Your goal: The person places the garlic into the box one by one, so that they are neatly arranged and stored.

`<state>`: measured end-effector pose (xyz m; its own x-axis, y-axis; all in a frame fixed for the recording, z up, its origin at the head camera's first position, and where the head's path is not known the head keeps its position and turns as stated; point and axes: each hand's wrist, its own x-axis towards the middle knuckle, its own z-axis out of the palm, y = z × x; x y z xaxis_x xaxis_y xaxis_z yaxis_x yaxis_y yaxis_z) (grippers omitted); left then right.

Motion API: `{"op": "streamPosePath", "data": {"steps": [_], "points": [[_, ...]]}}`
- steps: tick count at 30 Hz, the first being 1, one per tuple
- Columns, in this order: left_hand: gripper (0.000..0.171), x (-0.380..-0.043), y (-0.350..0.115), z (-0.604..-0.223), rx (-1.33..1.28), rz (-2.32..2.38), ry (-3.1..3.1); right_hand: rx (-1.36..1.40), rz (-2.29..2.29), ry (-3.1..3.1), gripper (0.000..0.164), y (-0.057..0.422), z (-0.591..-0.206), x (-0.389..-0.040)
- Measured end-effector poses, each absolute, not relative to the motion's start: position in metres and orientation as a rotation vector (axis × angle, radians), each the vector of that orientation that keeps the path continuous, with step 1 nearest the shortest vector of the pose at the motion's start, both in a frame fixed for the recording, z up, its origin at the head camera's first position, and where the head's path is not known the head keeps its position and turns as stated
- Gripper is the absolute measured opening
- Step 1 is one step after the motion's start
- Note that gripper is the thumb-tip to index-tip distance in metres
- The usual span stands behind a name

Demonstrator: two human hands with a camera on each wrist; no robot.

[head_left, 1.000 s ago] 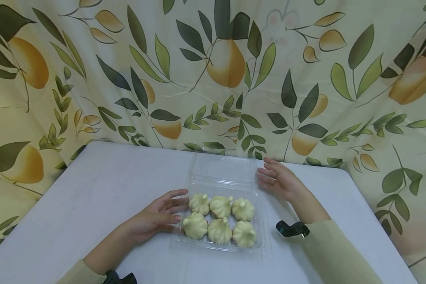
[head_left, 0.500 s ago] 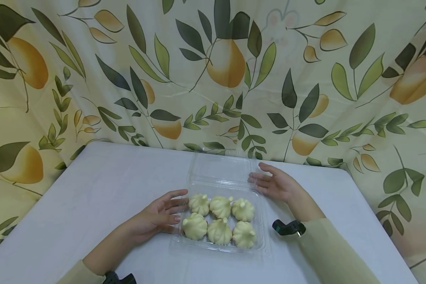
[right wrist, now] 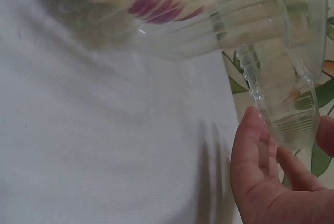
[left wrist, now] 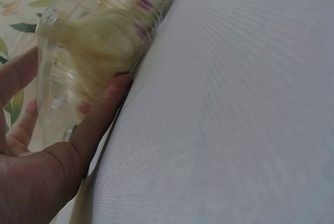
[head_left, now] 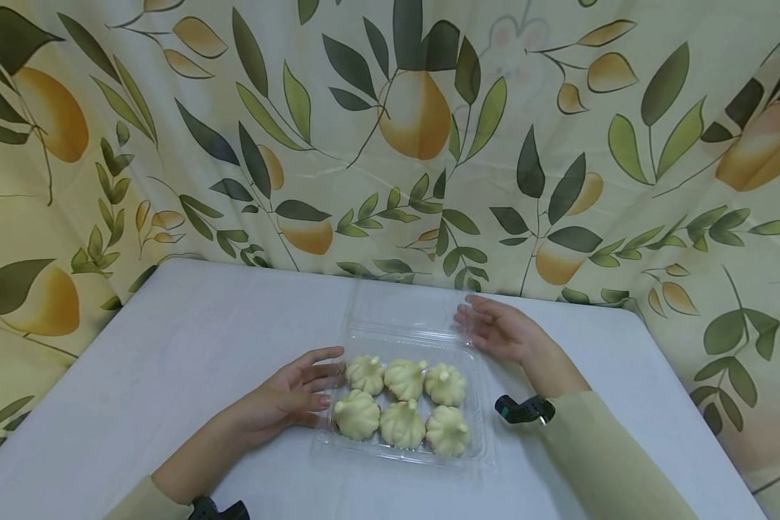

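A clear plastic clamshell container (head_left: 416, 455) sits in the middle of the table with its lid (head_left: 399, 307) swung back toward the curtain. Several pale garlic bulbs (head_left: 403, 424) fill its base in two rows; purple streaks show low on them in the wrist views. My left hand (head_left: 286, 397) touches the left wall with its fingers spread and fairly straight, the thumb (left wrist: 99, 117) laid along the side. My right hand (head_left: 503, 332) holds the lid's right edge, with the lid's side wall (right wrist: 287, 114) between its fingers in the right wrist view.
A white cloth covers the table (head_left: 234, 325). Behind it hangs a curtain (head_left: 364, 144) printed with leaves and yellow fruit, close to the far edge. Black wrist cameras (head_left: 525, 409) are strapped near both sleeves.
My right hand has moved left onto the lid's right edge, and its fingers have drawn in there. The lid's far edge has shifted slightly. My left hand and the garlic bulbs stay put.
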<state>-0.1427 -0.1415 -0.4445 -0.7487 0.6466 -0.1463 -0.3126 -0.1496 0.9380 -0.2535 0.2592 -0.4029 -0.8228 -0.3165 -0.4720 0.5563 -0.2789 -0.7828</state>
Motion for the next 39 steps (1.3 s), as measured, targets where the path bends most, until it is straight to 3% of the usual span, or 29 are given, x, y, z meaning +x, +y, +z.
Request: {"op": "streamPosePath", "data": {"steps": [9,15,18,39], "points": [[0.077,-0.143,-0.142,-0.444,0.387,1.946,1.508,0.232,-2.137,1.505,0.043,0.259,-0.389,-0.252],[0.076,-0.143,-0.142,-0.444,0.377,1.939,1.519,0.196,-2.172,1.534,0.062,0.258,-0.375,-0.246],[0.076,-0.143,-0.142,-0.444,0.374,1.937,1.518,0.153,-2.168,1.556,0.063,0.258,-0.368,-0.24],[0.077,-0.143,-0.142,-0.444,0.375,1.94,1.517,-0.262,-1.99,2.046,0.035,0.261,-0.341,-0.205]]}}
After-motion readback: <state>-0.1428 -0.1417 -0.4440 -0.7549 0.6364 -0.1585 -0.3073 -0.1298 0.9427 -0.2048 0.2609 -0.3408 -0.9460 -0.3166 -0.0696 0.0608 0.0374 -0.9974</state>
